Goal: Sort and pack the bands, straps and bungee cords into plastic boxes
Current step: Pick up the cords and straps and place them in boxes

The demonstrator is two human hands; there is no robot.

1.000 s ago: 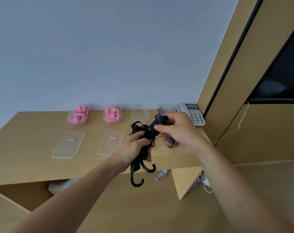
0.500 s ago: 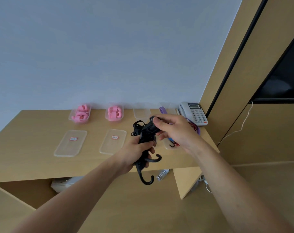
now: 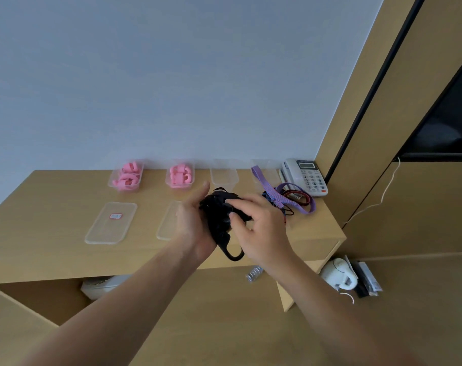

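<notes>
- Head view showed both hands above the counter (image 3: 53, 233), holding a bundled black bungee cord (image 3: 219, 215) between them; the bundle was held in the air over the counter's front part, its long axis running roughly from the far top down toward the person, one black hook (image 3: 233, 253) curling out at the near, lower end
- left hand (image 3: 191, 225) lay against the bundle's left side with its fingers fairly straight and the thumb raised; whether they curled round the cord could not be told
- right hand (image 3: 261, 228) was on the bundle's right side, its fingers (image 3: 232, 216) bent and pinching the black cord
- along the back wall stood four clear plastic boxes: the leftmost box (image 3: 126, 176) held pink bands; the second box (image 3: 180, 176) also held pink bands; the third box (image 3: 224, 175) looked bare inside; the fourth box (image 3: 265, 170) had a purple strap (image 3: 282, 192) draped over its edge, trailing onto the counter
- a red-and-black cord (image 3: 301, 198) lay tangled with the purple strap, just beside a white telephone (image 3: 305, 177)
- two clear lids lay flat nearer the person: the left lid (image 3: 111, 223) carried a red label; the second lid (image 3: 169, 220) was partly hidden behind the left hand
</notes>
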